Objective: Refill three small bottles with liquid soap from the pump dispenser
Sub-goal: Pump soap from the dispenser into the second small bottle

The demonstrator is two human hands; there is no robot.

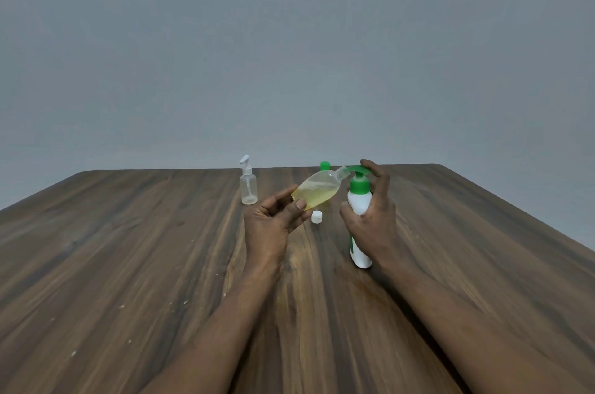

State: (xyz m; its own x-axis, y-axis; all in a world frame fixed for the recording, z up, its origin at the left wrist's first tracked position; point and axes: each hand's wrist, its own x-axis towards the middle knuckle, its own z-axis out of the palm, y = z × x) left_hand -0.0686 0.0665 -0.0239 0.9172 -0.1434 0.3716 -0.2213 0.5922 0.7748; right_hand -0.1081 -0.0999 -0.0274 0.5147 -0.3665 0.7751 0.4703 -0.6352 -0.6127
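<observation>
The left grip (273,220) is clenched around the base of a small clear bottle (318,190), thumb across its front. The bottle is held above the desk (128,248), tilted with its open neck up and to the right, touching or just under the green spout (352,169) of the pump dispenser (358,203). Yellowish liquid with bubbles fills its lower part.

The right grip (370,223) grasps the white dispenser body from the right, with a finger (370,165) lying on top of the green pump head. The dispenser stands upright on the desk, its base just beside the right wrist.

A white cap (316,217) lies on the wood between the two grips, apart from both. A clear spray bottle (248,186) with a white pump top stands upright to the left, near the desk's far edge. A green-capped bottle (325,165) stands behind the held one, mostly hidden.

The far edge runs just behind these bottles, against a grey wall (289,39). The desk's right far corner is rounded, and both side edges slant outward toward the person. Broad wood stretches left of the spray bottle, right of the dispenser, and nearer, beneath both forearms.
</observation>
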